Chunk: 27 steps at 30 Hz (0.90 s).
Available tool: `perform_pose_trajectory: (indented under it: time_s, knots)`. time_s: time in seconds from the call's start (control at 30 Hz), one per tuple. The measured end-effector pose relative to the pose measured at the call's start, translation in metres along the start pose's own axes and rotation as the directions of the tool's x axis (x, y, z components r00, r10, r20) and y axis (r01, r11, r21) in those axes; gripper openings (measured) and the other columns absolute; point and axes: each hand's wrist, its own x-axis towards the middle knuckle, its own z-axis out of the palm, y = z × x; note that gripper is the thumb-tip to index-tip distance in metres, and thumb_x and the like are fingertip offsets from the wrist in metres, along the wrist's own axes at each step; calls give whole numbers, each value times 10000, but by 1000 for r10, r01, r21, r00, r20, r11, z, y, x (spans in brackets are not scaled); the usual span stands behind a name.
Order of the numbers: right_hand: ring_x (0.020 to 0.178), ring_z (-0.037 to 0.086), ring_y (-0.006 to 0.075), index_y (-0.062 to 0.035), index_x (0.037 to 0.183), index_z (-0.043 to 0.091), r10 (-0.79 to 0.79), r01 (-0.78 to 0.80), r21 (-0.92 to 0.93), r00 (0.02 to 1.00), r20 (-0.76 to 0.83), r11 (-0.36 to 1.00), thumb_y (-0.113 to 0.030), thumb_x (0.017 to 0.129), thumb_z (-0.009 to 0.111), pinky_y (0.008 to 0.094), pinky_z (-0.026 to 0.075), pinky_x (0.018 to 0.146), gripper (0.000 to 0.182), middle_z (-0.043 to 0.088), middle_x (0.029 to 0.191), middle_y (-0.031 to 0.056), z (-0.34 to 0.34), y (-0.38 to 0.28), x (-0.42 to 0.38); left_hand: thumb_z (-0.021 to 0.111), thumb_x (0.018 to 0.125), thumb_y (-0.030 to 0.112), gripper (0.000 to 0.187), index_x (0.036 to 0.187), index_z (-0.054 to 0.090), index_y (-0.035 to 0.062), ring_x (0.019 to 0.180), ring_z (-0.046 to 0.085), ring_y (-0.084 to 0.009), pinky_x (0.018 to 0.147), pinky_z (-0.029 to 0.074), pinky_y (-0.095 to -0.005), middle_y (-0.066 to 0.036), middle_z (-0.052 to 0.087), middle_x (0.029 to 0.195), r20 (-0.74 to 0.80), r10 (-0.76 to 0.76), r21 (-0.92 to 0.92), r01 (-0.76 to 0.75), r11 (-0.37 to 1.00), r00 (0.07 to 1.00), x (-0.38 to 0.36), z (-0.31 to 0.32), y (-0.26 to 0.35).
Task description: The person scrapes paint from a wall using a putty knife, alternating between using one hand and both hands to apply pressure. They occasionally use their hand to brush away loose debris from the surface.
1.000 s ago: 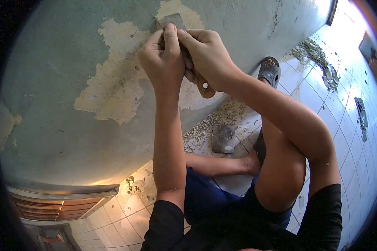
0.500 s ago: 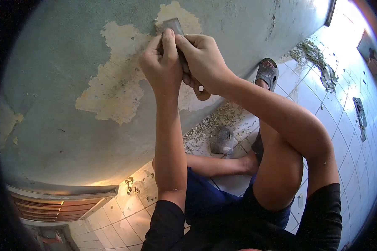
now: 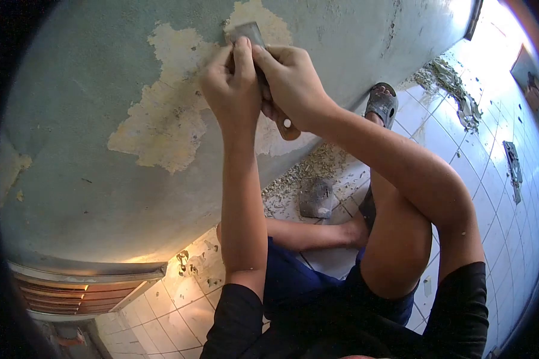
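Note:
Both my hands are closed on a scraper with a flat grey metal blade (image 3: 249, 31) and a brownish handle (image 3: 290, 130) that has a hole at its end. My left hand (image 3: 230, 90) presses its thumb on the blade, its other fingers partly hidden behind. My right hand (image 3: 294, 78) wraps round the handle just below, thumb close to the left one. The blade lies against the greenish-grey wall (image 3: 96, 84), at the edge of a bare cream patch (image 3: 167, 113) where the paint is gone.
Paint flakes (image 3: 305, 167) lie along the foot of the wall, beside a grey dusty flat piece (image 3: 316, 198). A larger heap of peeled paint (image 3: 455, 90) and a strip (image 3: 512, 170) lie on white floor tiles. A sandalled foot (image 3: 382, 103) rests near the wall; a slatted panel (image 3: 81, 293) stands lower left.
Both hands and the scraper have shifted very slightly up and to the right along the wall. The grip looks the same.

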Motion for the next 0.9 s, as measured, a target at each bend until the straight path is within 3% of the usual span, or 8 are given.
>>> perform_pose_trajectory:
  time_s: [0.2, 0.37, 0.5, 0.57, 0.67, 0.77, 0.83, 0.9]
  knots:
    - [413, 516, 144, 56, 890, 601, -39, 39, 43, 999, -5, 998, -298, 1101, 457, 342, 396, 360, 437, 551, 567, 66, 2, 4, 2, 597, 1028, 256, 448, 659, 595, 1, 535, 439, -54, 478, 322, -288, 8, 544, 557, 16, 40, -15, -40, 999, 999, 1, -1, -2]
    - [414, 509, 137, 45, 886, 594, 61, -59, -38, 997, 40, 998, -301, 1104, 450, 333, 400, 360, 434, 556, 567, 69, 0, 19, -7, 625, 1013, 266, 441, 648, 587, 22, 575, 430, -57, 514, 318, -265, 49, 511, 593, -62, -85, -61, 81, 995, 994, -24, 1, -14]
    - [414, 509, 138, 43, 884, 591, 76, -76, -36, 997, 11, 996, -301, 1101, 455, 340, 387, 348, 429, 551, 561, 67, 2, 7, -6, 623, 1012, 259, 441, 647, 584, 15, 576, 430, -59, 513, 318, -271, 47, 507, 589, -37, -85, -72, 83, 994, 996, -11, -1, -7]
    - [417, 508, 138, 39, 874, 590, -35, 35, -7, 999, 7, 999, -299, 1097, 459, 349, 365, 334, 426, 546, 569, 64, 3, 6, 2, 627, 1007, 263, 435, 651, 583, 16, 576, 427, -59, 514, 316, -271, 44, 507, 594, -26, 50, 12, -50, 999, 998, 0, -2, -6]
    - [417, 507, 141, 40, 864, 591, -30, 30, 53, 1000, -1, 998, -299, 1096, 456, 353, 359, 332, 433, 546, 576, 63, 3, -10, 8, 631, 1003, 269, 428, 656, 580, 23, 580, 419, -61, 516, 313, -271, 40, 504, 599, 7, 25, -101, -24, 995, 1000, 16, 1, 11]
    - [412, 504, 144, 43, 861, 590, -65, 65, 56, 998, 3, 996, -300, 1097, 452, 353, 369, 341, 438, 548, 577, 64, 3, 1, 10, 608, 1014, 238, 437, 667, 586, -28, 528, 428, -72, 484, 328, -314, -5, 517, 551, -3, 113, 25, -113, 993, 994, 14, -1, 1]
    - [405, 506, 146, 51, 868, 593, -63, 63, 30, 998, 7, 998, -301, 1098, 453, 349, 375, 343, 443, 558, 582, 72, 2, 10, 5, 605, 1021, 241, 430, 677, 605, -17, 533, 435, -66, 483, 331, -302, 5, 538, 566, 3, 84, 66, -84, 994, 996, -2, -3, -2]
    - [407, 516, 144, 58, 872, 598, 40, -39, -12, 998, 40, 999, -298, 1096, 458, 343, 386, 343, 443, 566, 578, 76, 1, 15, -2, 614, 1026, 273, 421, 680, 631, 34, 583, 463, -53, 524, 349, -260, 39, 565, 619, -35, -61, -38, 60, 998, 998, -17, -2, -10]
